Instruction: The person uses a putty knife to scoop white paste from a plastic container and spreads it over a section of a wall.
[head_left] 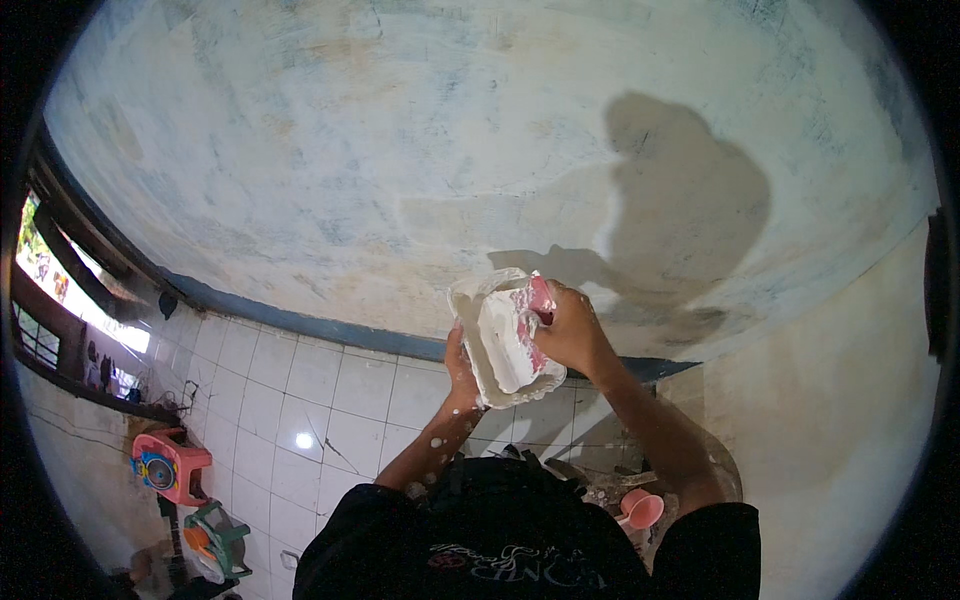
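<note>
In front of my chest, my left hand [461,374] is wrapped around the left side of a white, paste-smeared tub [469,358]. White paste [504,352] coats the tub's inside. My right hand [571,327] grips a flat pink spreader [541,296] at the tub's right side. White paste is caked over the spreader's face, and its far edge reaches the tub's rim. White spots dot my left forearm [437,442]. Where the spreader meets the tub's inside is partly hidden by paste and fingers.
A patchy pale wall [350,160] rises ahead, with a blue-grey band [300,318] along its foot. White tiles [300,385] cover the floor. A pink dipper [641,509] stands by my right side. Pink [193,462] and green [232,540] plastic stools stand at left, near a window [60,265].
</note>
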